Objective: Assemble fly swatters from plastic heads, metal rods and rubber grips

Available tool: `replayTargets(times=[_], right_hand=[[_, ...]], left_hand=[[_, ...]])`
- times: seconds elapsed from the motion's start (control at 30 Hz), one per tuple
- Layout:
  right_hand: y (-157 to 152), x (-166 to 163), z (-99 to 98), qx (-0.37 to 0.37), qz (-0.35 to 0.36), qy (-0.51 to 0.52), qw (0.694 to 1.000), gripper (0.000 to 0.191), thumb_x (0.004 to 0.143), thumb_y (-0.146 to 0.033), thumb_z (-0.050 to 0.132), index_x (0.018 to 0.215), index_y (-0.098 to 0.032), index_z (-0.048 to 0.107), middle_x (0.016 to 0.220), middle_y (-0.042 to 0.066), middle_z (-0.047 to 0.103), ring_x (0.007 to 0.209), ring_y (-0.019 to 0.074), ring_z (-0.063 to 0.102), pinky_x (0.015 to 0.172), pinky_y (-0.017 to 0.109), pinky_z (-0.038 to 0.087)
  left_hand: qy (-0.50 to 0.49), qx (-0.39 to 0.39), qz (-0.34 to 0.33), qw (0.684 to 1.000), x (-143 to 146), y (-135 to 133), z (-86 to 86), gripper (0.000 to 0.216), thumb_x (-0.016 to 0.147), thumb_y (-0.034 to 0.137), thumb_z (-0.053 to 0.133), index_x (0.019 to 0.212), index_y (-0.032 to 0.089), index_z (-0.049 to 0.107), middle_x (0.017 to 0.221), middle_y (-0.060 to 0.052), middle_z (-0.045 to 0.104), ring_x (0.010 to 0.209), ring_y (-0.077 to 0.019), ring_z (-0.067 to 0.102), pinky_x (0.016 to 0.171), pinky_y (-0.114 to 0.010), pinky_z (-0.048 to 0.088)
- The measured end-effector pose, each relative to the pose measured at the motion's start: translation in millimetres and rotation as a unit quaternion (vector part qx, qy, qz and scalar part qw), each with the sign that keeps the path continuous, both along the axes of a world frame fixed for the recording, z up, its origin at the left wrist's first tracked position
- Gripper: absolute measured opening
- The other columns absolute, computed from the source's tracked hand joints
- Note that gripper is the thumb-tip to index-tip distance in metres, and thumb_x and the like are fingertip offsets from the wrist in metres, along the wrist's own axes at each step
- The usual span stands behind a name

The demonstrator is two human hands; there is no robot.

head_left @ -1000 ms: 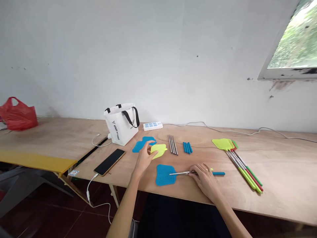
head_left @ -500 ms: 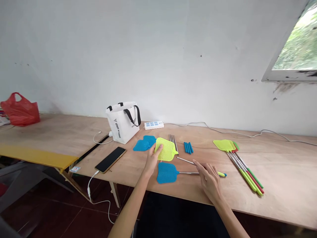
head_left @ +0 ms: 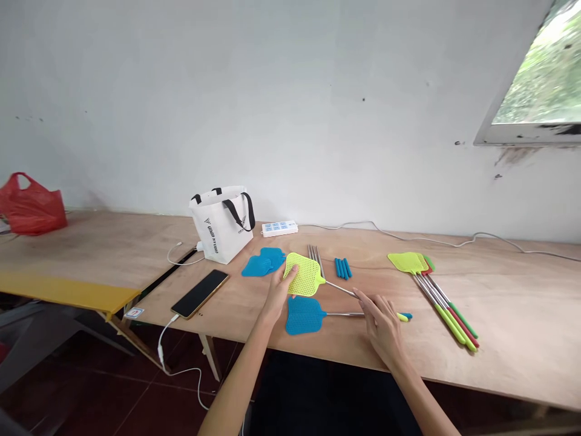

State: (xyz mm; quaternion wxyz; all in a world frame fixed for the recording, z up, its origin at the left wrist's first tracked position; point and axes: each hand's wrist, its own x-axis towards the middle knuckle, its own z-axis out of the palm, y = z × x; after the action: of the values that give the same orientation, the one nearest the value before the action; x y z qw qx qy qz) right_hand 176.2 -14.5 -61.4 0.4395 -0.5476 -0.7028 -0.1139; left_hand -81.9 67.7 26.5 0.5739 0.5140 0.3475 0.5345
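Gripping the yellow mesh head (head_left: 305,275) by its left edge, thumb on top, the left hand (head_left: 276,293) holds it above the tabletop (head_left: 345,340), while the right hand's (head_left: 382,327) fingers are closed around the metal rod (head_left: 338,289), whose left tip meets the head's narrow neck. For a good fit, rod and neck should probably lie in one straight line under firm, even pressure, sparing the thin mesh from bending; how deep the tip sits, I cannot tell. Nearer lies the blue swatter (head_left: 304,317).
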Motion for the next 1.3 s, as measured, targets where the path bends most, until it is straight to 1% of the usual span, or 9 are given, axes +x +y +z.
replayTargets(times=[0.2, 0.33, 0.57, 0.83, 0.97, 1.07, 1.13, 1.23, 1.3], right_hand=[[1.5, 3.4, -3.0, 0.012, 0.002, -0.035, 0.999, 0.053, 0.103, -0.014, 0.037, 0.149, -0.036, 0.048, 0.092, 0.004, 0.063, 0.084, 0.0198, 0.055, 0.078, 0.035, 0.041], [1.3, 4.1, -2.9, 0.021, -0.014, -0.076, 0.997, 0.056, 0.100, -0.009, 0.038, 0.148, -0.035, 0.050, 0.094, 0.003, 0.064, 0.084, 0.0194, 0.057, 0.078, 0.034, 0.040], [-0.3, 3.8, 2.9, 0.028, -0.059, -0.099, 0.993, 0.032, 0.105, -0.026, 0.047, 0.129, -0.031, 0.067, 0.080, 0.002, 0.058, 0.073, 0.0178, 0.053, 0.072, 0.033, 0.036], [-3.1, -5.1, 11.1, 0.022, -0.061, -0.100, 0.993, 0.026, 0.106, -0.033, 0.048, 0.112, -0.023, 0.070, 0.079, 0.002, 0.058, 0.074, 0.0185, 0.054, 0.074, 0.033, 0.038], [-3.6, -7.5, 11.2, 0.005, -0.032, -0.110, 0.993, 0.025, 0.106, -0.028, 0.045, 0.111, -0.024, 0.069, 0.079, 0.003, 0.058, 0.075, 0.0191, 0.054, 0.074, 0.032, 0.039], [-3.4, -6.9, 9.1, -0.009, 0.010, -0.107, 0.994, 0.031, 0.104, -0.019, 0.040, 0.121, -0.025, 0.066, 0.086, 0.004, 0.061, 0.077, 0.0197, 0.056, 0.073, 0.032, 0.041], [-3.1, -6.0, 7.3, -0.014, 0.033, -0.107, 0.994, 0.040, 0.101, -0.011, 0.037, 0.128, -0.025, 0.063, 0.090, 0.005, 0.063, 0.080, 0.0202, 0.057, 0.074, 0.032, 0.042], [-2.9, -4.4, 5.0, -0.009, 0.034, -0.110, 0.993, 0.046, 0.096, -0.006, 0.037, 0.130, -0.025, 0.062, 0.090, 0.005, 0.064, 0.081, 0.0211, 0.058, 0.074, 0.033, 0.042], [-3.1, -3.4, 4.1, -0.001, 0.025, -0.109, 0.994, 0.047, 0.095, -0.006, 0.038, 0.130, -0.026, 0.062, 0.089, 0.005, 0.064, 0.082, 0.0213, 0.058, 0.074, 0.033, 0.042]], left_hand=[[0.041, 0.027, -0.011, 0.999, -4.8, 2.5, -2.4, 0.048, 0.086, 0.059, 0.071, 0.107, 0.017, 0.065, 0.083, -0.003, 0.064, 0.059, -0.0118, 0.056, 0.042, -0.018, 0.038], [0.070, 0.074, -0.008, 0.995, -7.5, 2.3, -3.2, 0.043, 0.089, 0.055, 0.068, 0.108, 0.017, 0.065, 0.093, -0.005, 0.066, 0.074, -0.0156, 0.063, 0.055, -0.020, 0.046], [0.092, 0.081, -0.053, 0.991, 14.8, -7.5, -16.2, 0.051, 0.091, 0.064, 0.060, 0.111, 0.017, 0.065, 0.076, -0.001, 0.061, 0.055, -0.0124, 0.052, 0.044, -0.021, 0.037], [0.127, 0.064, -0.099, 0.985, 16.4, -10.2, -19.7, 0.052, 0.092, 0.062, 0.060, 0.116, 0.017, 0.066, 0.087, -0.005, 0.067, 0.062, -0.0139, 0.057, 0.045, -0.020, 0.040], [0.153, 0.043, -0.136, 0.978, 13.3, -7.2, -20.2, 0.053, 0.092, 0.062, 0.061, 0.110, 0.014, 0.071, 0.086, -0.007, 0.070, 0.066, -0.0162, 0.062, 0.047, -0.020, 0.041], [0.154, 0.033, -0.169, 0.973, 10.7, -5.8, -19.0, 0.053, 0.090, 0.063, 0.063, 0.104, 0.013, 0.074, 0.090, -0.010, 0.073, 0.076, -0.0209, 0.068, 0.056, -0.024, 0.048], [0.152, 0.034, -0.183, 0.971, 9.0, -5.6, -18.3, 0.052, 0.085, 0.063, 0.068, 0.096, 0.013, 0.076, 0.086, -0.010, 0.073, 0.077, -0.0230, 0.069, 0.062, -0.027, 0.051], [0.157, 0.040, -0.174, 0.971, 8.8, -6.7, -18.2, 0.049, 0.076, 0.062, 0.077, 0.080, 0.013, 0.075, 0.071, -0.007, 0.070, 0.071, -0.0237, 0.068, 0.059, -0.028, 0.050], [0.151, 0.036, -0.140, 0.978, 11.0, -8.3, -18.2, 0.047, 0.070, 0.060, 0.082, 0.073, 0.014, 0.074, 0.066, -0.006, 0.068, 0.068, -0.0235, 0.067, 0.056, -0.027, 0.050]])
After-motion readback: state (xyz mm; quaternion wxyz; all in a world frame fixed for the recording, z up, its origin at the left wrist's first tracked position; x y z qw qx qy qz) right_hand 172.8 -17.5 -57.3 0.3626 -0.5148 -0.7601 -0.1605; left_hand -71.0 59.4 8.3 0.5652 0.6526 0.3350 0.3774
